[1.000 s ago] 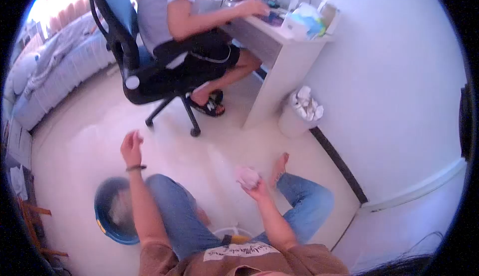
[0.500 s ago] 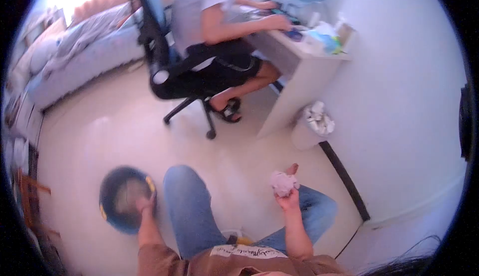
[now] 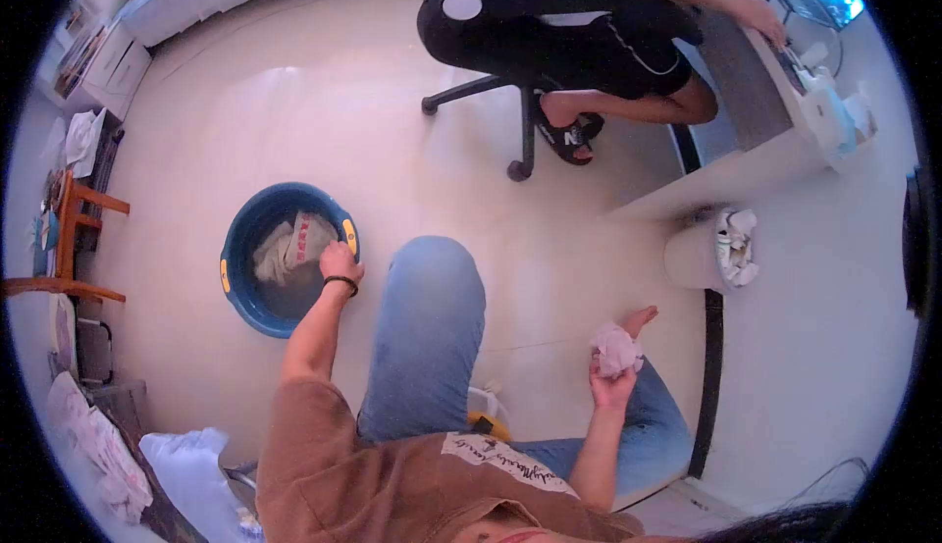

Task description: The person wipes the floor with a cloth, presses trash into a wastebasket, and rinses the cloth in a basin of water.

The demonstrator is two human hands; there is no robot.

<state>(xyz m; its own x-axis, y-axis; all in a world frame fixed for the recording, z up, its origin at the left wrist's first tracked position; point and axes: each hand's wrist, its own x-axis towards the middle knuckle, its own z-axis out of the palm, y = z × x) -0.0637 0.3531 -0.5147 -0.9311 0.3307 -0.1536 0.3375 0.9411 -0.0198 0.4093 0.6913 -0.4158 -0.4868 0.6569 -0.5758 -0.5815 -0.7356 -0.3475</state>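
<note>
At the left, a round blue basin [image 3: 231, 249] with yellow handle grips stands on the floor, a little water in its bottom. A wet, pale cloth [image 3: 285, 251] with red lettering lies bunched inside it. My left hand [image 3: 340, 262], a dark band on its wrist, reaches over the basin's right rim; its fingers are closed against the cloth's edge. Over on the right, my right hand [image 3: 612, 386] is raised near my right knee, palm up. Its fingers hold a crumpled, pale pink wad of cloth or paper [image 3: 617, 349].
A person sits on a black office chair [image 3: 520, 13] at a desk [image 3: 726, 175] with a lit screen. Beside the desk stands a white waste bin [image 3: 692, 257] full of crumpled paper. A wooden chair [image 3: 74, 229] and a white pillow [image 3: 186, 474] are at the left.
My view has tilted down and turned left, so basin and desk shift in the picture. My left hand is still at the basin; the right still holds the pink wad.
</note>
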